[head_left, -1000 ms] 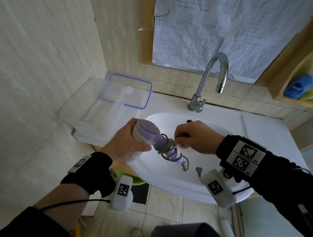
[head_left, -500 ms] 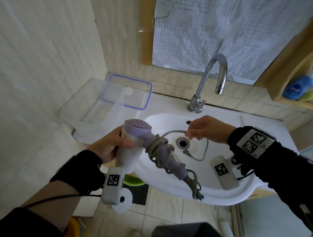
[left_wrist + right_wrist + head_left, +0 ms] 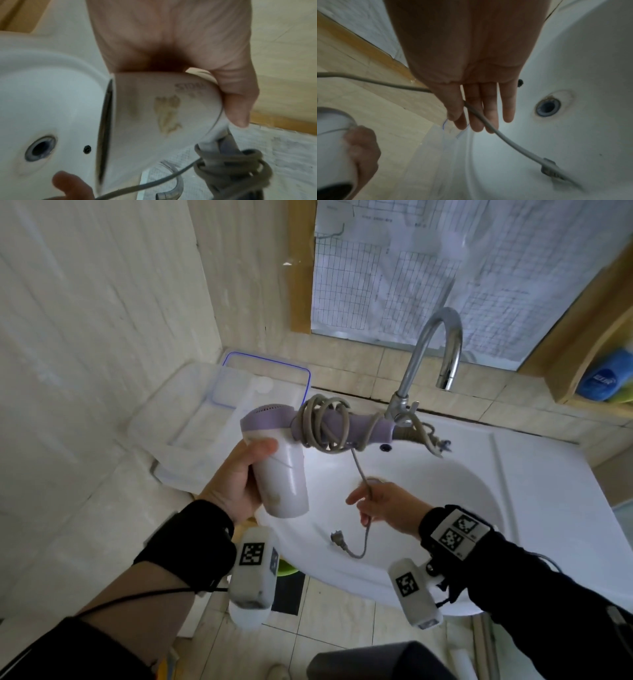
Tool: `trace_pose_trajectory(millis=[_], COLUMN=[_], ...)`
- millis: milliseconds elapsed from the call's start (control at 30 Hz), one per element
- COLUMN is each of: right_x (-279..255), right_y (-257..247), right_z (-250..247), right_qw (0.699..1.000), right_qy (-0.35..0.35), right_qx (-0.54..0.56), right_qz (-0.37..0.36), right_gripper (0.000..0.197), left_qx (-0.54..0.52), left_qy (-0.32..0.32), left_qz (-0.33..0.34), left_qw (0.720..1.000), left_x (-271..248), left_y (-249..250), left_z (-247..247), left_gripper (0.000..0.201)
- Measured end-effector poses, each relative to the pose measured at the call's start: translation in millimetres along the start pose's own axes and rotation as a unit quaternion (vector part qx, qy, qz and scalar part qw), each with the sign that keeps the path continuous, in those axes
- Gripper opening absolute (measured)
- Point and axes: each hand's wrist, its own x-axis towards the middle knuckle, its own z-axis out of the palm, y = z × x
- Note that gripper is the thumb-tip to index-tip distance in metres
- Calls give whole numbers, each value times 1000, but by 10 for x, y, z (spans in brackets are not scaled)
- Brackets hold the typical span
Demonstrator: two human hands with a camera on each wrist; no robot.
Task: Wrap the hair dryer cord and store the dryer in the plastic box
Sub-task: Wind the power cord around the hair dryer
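My left hand (image 3: 239, 477) grips the white barrel of the hair dryer (image 3: 284, 474), held up above the sink's left side. Its lilac handle (image 3: 356, 426) points right with several loops of grey cord (image 3: 322, 422) wound round it. A loose length of cord runs down to my right hand (image 3: 376, 501), which pinches it between thumb and fingers over the basin. In the right wrist view the cord (image 3: 488, 128) passes under the thumb. The plug (image 3: 337, 541) dangles below. The clear plastic box (image 3: 191, 426) sits open at the left, its blue-rimmed lid (image 3: 263, 378) leaning on the wall behind it.
A white sink (image 3: 513, 508) with a drain (image 3: 547, 106) fills the middle. A chrome tap (image 3: 428, 364) stands at its back, close to the dryer's handle end. A wooden shelf at the right holds a blue bottle (image 3: 603, 378). Tiled wall on the left.
The left hand has lifted and turned the dryer, so the handle now points right toward the tap. The right hand dropped lower over the basin, sliding along the cord toward the plug.
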Motion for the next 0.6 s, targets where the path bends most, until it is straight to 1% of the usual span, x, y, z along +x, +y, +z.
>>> trace_pose_trajectory(millis=[100,167,267,333,400,600], right_x=[10,-19,-60,-92,-108,-109], right_y=[33,-2,-88,-156,-205,-385], right_z=[102,134,128,101,50,-160], right_qw=[998,995,987,975,966,954], right_qy=[-22,-54,-69,-83,-94,-75], right_qx=[-52,-87,-149,-207,-241,-283], right_qz=[7,8,-1,-13,-18,-55], right_gripper=[21,19,23,27,29,27], left_qx=[39,88,162,207,252,392], left_qy=[29,52,86,113,138,113], left_qz=[59,93,125,130,123,97], left_qw=[997,990,975,963,950,908], left_x=[50,73,106,121,127,126], left_y=[21,49,88,86,69,-17], left_z=[54,81,82,54,14,-110], left_gripper=[58,55,54,55,64,62])
